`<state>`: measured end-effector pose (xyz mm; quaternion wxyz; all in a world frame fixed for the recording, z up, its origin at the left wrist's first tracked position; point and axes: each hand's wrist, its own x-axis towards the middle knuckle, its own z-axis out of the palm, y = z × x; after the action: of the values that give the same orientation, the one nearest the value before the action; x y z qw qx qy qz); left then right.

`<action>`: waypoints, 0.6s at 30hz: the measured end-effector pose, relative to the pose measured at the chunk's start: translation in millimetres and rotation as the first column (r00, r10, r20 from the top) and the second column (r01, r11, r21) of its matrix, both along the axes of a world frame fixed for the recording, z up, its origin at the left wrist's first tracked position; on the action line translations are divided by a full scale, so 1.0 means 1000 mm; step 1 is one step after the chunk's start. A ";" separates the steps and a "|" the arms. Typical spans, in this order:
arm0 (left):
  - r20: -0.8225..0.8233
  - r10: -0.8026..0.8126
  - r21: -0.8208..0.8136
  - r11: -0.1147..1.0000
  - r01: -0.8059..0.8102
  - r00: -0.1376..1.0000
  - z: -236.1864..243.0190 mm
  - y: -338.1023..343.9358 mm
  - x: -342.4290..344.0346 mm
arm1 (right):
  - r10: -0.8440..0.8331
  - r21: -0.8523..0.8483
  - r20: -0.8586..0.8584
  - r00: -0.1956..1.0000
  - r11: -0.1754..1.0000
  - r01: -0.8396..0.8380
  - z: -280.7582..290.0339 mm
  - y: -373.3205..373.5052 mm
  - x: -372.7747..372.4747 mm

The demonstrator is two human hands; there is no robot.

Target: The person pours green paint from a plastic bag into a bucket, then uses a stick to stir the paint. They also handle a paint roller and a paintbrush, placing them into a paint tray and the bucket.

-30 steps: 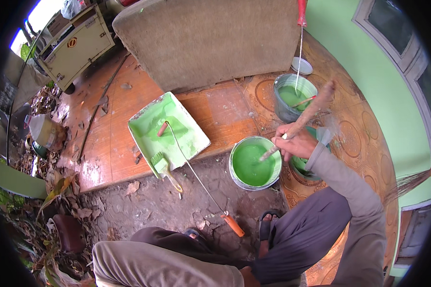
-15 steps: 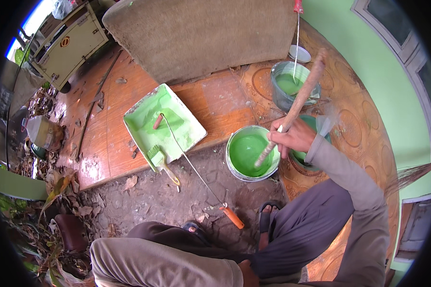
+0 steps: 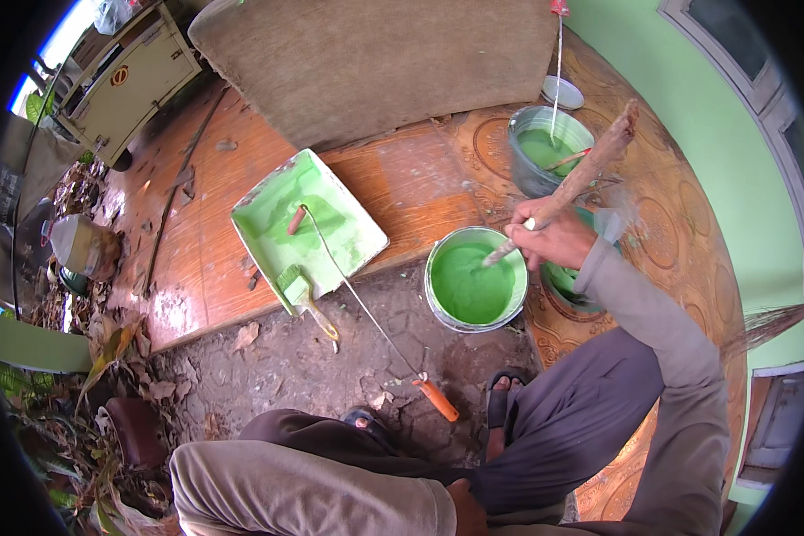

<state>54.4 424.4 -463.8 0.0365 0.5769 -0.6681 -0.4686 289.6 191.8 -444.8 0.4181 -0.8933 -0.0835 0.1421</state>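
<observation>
My right hand (image 3: pixel 551 234) is closed around a thick wooden stick (image 3: pixel 590 165). The stick leans, its lower end dipping into green paint (image 3: pixel 469 284) in a round white bucket (image 3: pixel 431 299). My left hand (image 3: pixel 467 509) rests by my lap at the lower edge, its fingers hidden. A white paint tray (image 3: pixel 366 219), smeared with light green, lies to the left of the bucket. Across it rests a paint roller with an orange handle (image 3: pixel 436 400) and small brown roller head. A paintbrush (image 3: pixel 308 299) lies over the tray's near edge.
Behind my right hand stands a grey bucket (image 3: pixel 531 174) of green paint with a white rod and a brush. Another green-stained container (image 3: pixel 581 290) is partly hidden under my wrist. A worn brown board (image 3: pixel 375 71) stands at the back, a metal cart (image 3: pixel 129 80) at far left.
My right hand has moved slightly up and right with the stick. The stick's lower end has shifted from the bucket's near right part toward its far right side, tilting flatter.
</observation>
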 end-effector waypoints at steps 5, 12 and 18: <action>-0.024 -0.014 0.007 1.000 0.014 1.000 0.004 -0.001 -0.003 | 0.055 0.059 -0.142 0.988 0.997 -0.047 0.005 0.003 -0.004; -0.051 -0.022 0.008 1.000 0.023 0.998 0.012 -0.001 -0.005 | 0.033 -0.121 -0.033 0.999 0.992 -0.037 0.008 -0.001 -0.001; -0.043 -0.026 -0.034 0.999 0.025 0.999 0.006 -0.001 -0.008 | 0.068 0.171 -0.146 0.987 0.984 -0.042 -0.003 0.010 -0.002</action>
<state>46.7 423.6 -457.5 0.0545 0.5573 -0.6821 -0.4702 287.7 201.4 -448.1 0.4925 -0.8391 -0.0877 0.2135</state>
